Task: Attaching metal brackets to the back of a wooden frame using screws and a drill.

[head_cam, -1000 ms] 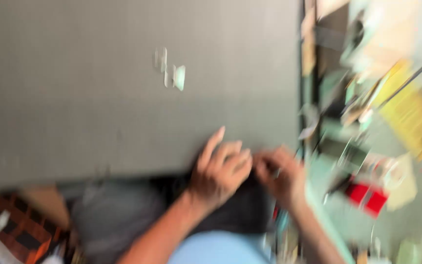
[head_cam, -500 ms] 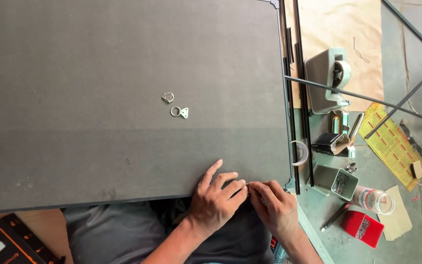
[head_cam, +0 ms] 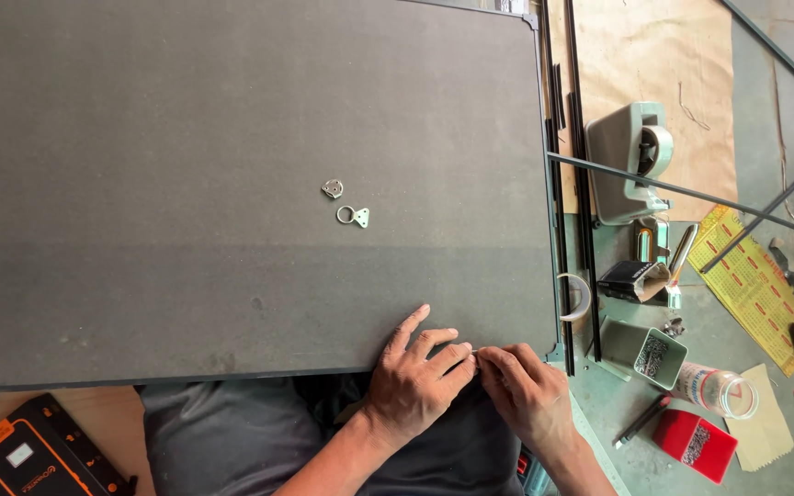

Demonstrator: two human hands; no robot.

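A large dark grey board (head_cam: 232, 138) in a thin black frame covers most of the view. My left hand (head_cam: 415, 377) lies flat on its near edge, fingers spread. Right beside it, my right hand (head_cam: 526, 390) pinches something small and thin at that edge near the board's near-right corner; what it pinches is too small to tell. The fingertips of both hands almost touch. Two small metal hanger fittings (head_cam: 346, 204), one with a ring, lie loose on the middle of the board.
Right of the board stand a grey-green tape dispenser (head_cam: 631, 161), a tape roll (head_cam: 581, 296), a small green tray of nails (head_cam: 652, 351), a clear jar (head_cam: 719, 390), a red box (head_cam: 696, 444) and loose black frame strips (head_cam: 691, 193). An orange-black tool case (head_cam: 34, 450) sits near left.
The view has steadied from a blur and shifted, so the board fills more of it. Both hands stay together at the board's near edge.
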